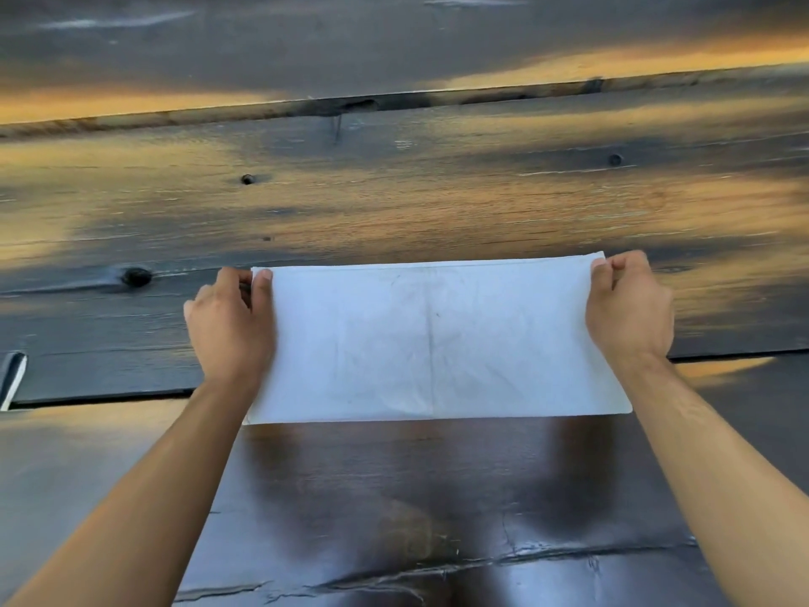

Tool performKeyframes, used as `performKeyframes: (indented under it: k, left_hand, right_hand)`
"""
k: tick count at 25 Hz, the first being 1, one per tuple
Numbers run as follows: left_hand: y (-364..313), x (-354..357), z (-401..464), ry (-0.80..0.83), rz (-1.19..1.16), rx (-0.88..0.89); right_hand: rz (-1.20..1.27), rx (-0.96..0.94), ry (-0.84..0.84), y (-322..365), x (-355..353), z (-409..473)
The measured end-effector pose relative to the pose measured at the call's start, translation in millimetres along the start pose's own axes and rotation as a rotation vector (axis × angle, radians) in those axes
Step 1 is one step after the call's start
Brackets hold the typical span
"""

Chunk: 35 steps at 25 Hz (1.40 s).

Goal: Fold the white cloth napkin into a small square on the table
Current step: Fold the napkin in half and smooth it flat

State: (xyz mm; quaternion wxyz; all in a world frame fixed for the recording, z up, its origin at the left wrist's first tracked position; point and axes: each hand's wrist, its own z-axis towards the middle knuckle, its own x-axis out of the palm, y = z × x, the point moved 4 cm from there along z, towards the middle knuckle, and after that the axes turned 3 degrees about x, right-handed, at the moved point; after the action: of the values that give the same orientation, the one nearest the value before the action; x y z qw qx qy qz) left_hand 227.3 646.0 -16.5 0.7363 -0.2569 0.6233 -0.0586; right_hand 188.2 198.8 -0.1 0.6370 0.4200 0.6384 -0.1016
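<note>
The white cloth napkin (pixel 437 339) lay flat in the centre of the frame on the dark wooden table (pixel 394 203), forming a long horizontal rectangle. Doubled edges along its upper side indicated that at least one lengthwise fold was complete. A faint vertical crease ran down the middle of the cloth.

The left hand (pixel 230 324) was positioned at the left end of the napkin and pinched the upper left corner between thumb and fingers. The right hand (pixel 628 306) was positioned at the right end and pinched the upper right corner in the same manner. Both hands were closed on the cloth; neither was spread.

Progress assessment: the task appeared to be roughly at its midpoint. The napkin was a wide strip, not yet a small square. The remaining work was judged to be one or more crosswise folds, bringing one short end over to the other, probably along the central crease, followed by flattening.

A small pale object (pixel 13 378) at the left edge of the frame could not be identified.
</note>
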Motion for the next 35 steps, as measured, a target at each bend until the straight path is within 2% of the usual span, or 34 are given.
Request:
performKeyframes:
  k: [4, 6, 9, 11, 13, 16, 18, 21, 26, 32, 35]
  left_hand:
    - [-1.7, -2.7, 6.9, 0.013, 0.013, -0.035]
    - [-2.4, -8.7, 5.6, -0.018, -0.047, -0.046]
    - [-4.0, -17.7, -8.7, -0.091, 0.039, 0.199]
    - [-10.3, -17.3, -23.5, -0.032, 0.095, 0.418]
    - [-18.7, -9.6, -35.9, 0.096, 0.129, 0.555]
    - [-18.8, 1.3, -43.4, 0.301, 0.2, 0.511]
    - [-12.4, 6.8, -44.7, 0.361, 0.258, 0.499]
    - [-9.0, 12.4, -43.7, 0.374, 0.327, 0.494]
    - [-12.4, 13.5, -44.6, 0.379, 0.337, 0.437]
    - [-13.4, 12.1, -45.3, 0.385, 0.336, 0.433]
    - [-13.6, 10.4, -44.9, 0.394, 0.33, 0.432]
  right_hand:
    - [-0.035, 0.042, -0.031, 5.8, -6.1, -8.2]
    - [-0.021, 0.021, -0.133, 12.8, -12.1, -16.6]
    - [-0.011, -0.115, -0.273, 42.6, -4.4, -49.4]
    - [0.014, -0.26, -0.141, 79.7, 22.5, -85.6]
    - [0.03, -0.489, 0.057, 123.6, 55.6, -128.4]
    - [-0.054, -0.83, 0.264, 175.8, 104.4, -185.7]
    - [-0.166, -0.925, 0.347, 189.8, 128.3, -201.0]
    - [-0.308, -0.948, 0.34, 179.1, 138.9, -190.2]
    - [-0.404, -0.905, 0.254, 120.9, 109.8, -138.8]
    - [-0.471, -0.595, 0.169, 21.7, 53.0, -46.8]
    - [-0.436, -0.511, 0.182, 4.1, 38.9, -32.7]
